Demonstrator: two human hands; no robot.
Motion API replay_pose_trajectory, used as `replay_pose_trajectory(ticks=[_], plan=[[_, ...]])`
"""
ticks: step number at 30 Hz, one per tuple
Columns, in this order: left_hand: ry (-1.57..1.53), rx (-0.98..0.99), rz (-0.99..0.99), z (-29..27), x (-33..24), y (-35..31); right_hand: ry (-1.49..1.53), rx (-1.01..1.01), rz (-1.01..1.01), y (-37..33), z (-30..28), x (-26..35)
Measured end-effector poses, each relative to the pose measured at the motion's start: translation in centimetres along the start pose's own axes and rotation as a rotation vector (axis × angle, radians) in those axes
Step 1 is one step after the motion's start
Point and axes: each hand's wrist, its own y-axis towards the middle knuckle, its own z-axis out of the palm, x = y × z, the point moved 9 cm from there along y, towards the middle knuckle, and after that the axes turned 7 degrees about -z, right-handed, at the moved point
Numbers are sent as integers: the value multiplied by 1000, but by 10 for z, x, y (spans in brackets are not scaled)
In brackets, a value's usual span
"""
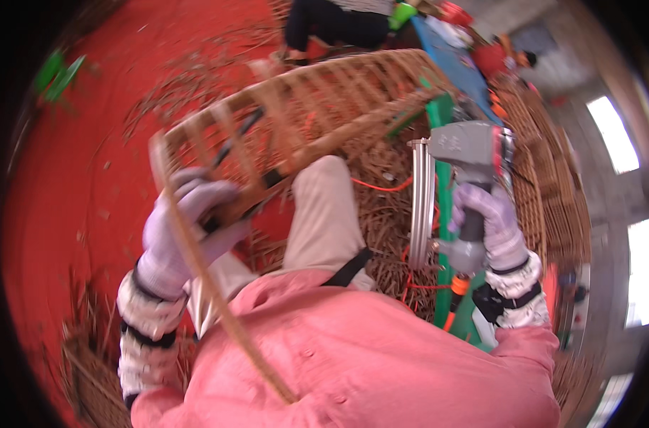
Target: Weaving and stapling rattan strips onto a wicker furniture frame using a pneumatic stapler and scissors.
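Observation:
My left hand (pixel 189 232), in a pale lilac glove, is closed around the near corner of a long wooden frame strung with woven strips (pixel 317 89). The frame slants away from me to the upper right, and motion blurs its near end. A thin cane strip (pixel 232 324) runs from that corner toward my chest. In my gloved right hand (pixel 492 221) is an air staple gun (pixel 470 146), grey with a long silver magazine (pixel 422 207), held by its handle to the right of the frame. An orange-fitted hose (pixel 456 296) hangs from the handle's lower end.
Cut strips (pixel 381 228) lie heaped beyond my knee, beside a green bench edge (pixel 444 285). Stacked woven panels (pixel 552 171) stand on the right. Another person's dark-clad legs (pixel 331 25) show at the top, and a second person (pixel 492 60) is farther right. Red sheeting (pixel 68 178) covers the left floor.

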Motion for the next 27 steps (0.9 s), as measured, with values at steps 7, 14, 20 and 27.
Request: replay_pose_trajectory(ticks=[7, 14, 20, 27], plan=[[33, 55, -93, 6, -2, -6, -461, -412, 233, 63, -192, -135], [1, 72, -166, 6, 6, -28, -1413, -320, 636, 87, -296, -213], [-5, 69, -254, 5, 16, -25, -1443, -298, 682, 80, -320, -212], [-33, 7, -256, 9, 16, -26, -1257, -237, 708, 8, -259, -209]])
